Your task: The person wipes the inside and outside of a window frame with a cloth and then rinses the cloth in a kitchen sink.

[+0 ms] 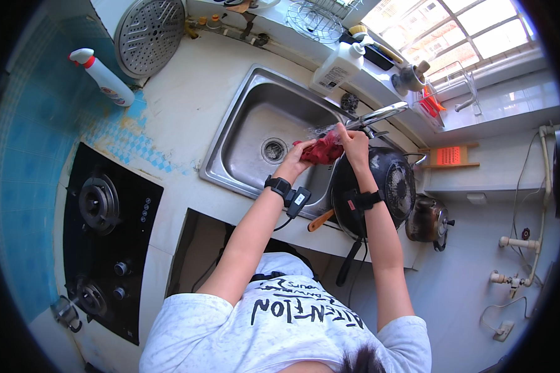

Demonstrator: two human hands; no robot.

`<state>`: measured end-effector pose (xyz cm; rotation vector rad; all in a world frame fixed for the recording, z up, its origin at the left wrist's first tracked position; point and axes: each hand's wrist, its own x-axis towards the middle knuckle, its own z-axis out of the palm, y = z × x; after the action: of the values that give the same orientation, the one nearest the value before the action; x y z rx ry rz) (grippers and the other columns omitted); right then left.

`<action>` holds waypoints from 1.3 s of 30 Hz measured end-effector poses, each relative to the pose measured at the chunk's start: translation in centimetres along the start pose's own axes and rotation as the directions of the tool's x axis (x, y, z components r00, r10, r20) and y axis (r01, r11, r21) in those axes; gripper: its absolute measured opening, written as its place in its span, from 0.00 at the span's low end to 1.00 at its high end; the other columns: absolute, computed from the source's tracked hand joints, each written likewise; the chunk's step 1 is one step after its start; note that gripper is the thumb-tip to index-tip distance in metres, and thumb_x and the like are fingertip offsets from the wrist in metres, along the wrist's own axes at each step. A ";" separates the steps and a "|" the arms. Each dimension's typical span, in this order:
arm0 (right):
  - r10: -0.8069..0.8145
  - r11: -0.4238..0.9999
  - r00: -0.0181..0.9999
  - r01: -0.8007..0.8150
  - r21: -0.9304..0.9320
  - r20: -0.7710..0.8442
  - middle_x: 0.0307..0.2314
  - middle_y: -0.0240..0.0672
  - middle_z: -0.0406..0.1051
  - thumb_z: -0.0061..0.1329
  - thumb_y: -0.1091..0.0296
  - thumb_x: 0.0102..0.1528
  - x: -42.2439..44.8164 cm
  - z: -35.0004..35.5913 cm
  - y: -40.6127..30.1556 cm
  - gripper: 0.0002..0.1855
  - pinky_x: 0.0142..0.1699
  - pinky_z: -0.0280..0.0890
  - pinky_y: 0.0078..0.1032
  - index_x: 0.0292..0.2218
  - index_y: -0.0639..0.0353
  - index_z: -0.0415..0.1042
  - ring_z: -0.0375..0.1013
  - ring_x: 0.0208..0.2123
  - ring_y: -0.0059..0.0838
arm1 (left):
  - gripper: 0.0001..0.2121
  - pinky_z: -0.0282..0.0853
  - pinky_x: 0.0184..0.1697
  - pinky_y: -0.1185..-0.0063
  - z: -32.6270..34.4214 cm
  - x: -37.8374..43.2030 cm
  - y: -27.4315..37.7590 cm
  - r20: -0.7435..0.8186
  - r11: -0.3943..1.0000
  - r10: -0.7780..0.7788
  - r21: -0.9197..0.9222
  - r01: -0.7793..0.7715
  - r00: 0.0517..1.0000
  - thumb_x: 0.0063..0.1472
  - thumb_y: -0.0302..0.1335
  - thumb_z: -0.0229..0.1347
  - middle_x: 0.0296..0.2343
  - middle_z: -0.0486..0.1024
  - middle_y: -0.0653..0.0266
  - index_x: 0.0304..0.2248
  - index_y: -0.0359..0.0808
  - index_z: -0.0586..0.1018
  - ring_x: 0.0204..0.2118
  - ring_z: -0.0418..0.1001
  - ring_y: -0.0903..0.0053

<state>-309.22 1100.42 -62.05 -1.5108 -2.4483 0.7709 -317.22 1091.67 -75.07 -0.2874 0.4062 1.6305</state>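
Observation:
A wet red cloth is bunched between my two hands above the right side of the stainless steel sink. My left hand grips its lower left end, and my right hand has hold of its upper right end. Water splashes over the cloth right by the chrome faucet. Beneath my right forearm a black wok lies bottom up at the sink's right edge, hiding part of the basin. The drain strainer shows in the basin floor.
A black gas hob is set into the counter at left. Behind it stands a spray bottle. A white pump bottle and a steel scrubber sit behind the sink. To the right are a kettle and a wooden handle near the wok.

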 end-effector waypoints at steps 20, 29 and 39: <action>0.522 0.736 0.841 -0.361 0.573 -0.142 0.30 0.42 0.62 0.39 0.67 0.44 16.9 0.2 21.1 0.20 0.35 0.58 0.33 0.40 0.61 0.56 0.62 0.30 0.38 | 0.11 0.63 0.32 0.65 -0.8 -5.6 6.0 0.031 -0.113 0.665 0.992 0.060 0.746 0.55 0.36 0.44 0.25 0.72 0.53 0.32 0.37 0.68 0.30 0.69 0.56; 0.521 0.320 0.844 -0.334 0.887 0.130 0.43 0.40 0.61 0.24 0.49 0.54 13.3 -1.5 12.1 0.27 0.47 0.56 0.39 0.47 0.58 0.57 0.61 0.44 0.40 | 0.11 0.63 0.29 0.65 -0.2 -7.1 7.6 0.115 -0.189 0.693 0.982 0.025 0.712 0.55 0.36 0.44 0.23 0.71 0.51 0.30 0.35 0.68 0.28 0.69 0.55; 0.551 -0.026 0.834 -0.011 1.000 0.023 0.25 0.25 0.61 0.42 0.66 0.47 5.5 5.0 7.6 0.04 0.31 0.54 0.17 0.28 0.51 0.62 0.58 0.26 0.18 | 0.12 0.62 0.32 0.68 4.7 -7.8 7.7 0.368 -0.452 0.633 0.890 -0.062 0.681 0.55 0.35 0.44 0.29 0.69 0.55 0.32 0.33 0.69 0.31 0.66 0.58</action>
<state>-307.80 1106.19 -70.91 -1.2180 -0.6016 1.5689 -323.86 1086.13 -66.85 1.0982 2.3563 1.2294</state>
